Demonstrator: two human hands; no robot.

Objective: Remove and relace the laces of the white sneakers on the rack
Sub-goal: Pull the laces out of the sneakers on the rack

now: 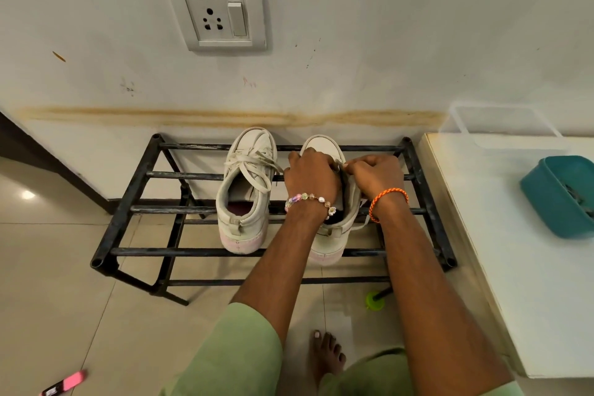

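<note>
On the black rack (135, 190), both hands curled over the right sneaker (331, 235), left hand (310, 177) and right hand (374, 175) apparently pinching its lace at the eyelets, unlacing underway; next, pull it free, left sneaker (246, 190) still laced.

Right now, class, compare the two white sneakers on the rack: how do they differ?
The left sneaker stands untouched, its lace crossing the tongue in plain view; the right sneaker is worked on by both hands, the left hand and right hand, which cover its lacing. The left sneaker's opening shows fully; the right sneaker's is mostly hidden. Both stand upright, toes toward the wall, on the black rack.
</note>
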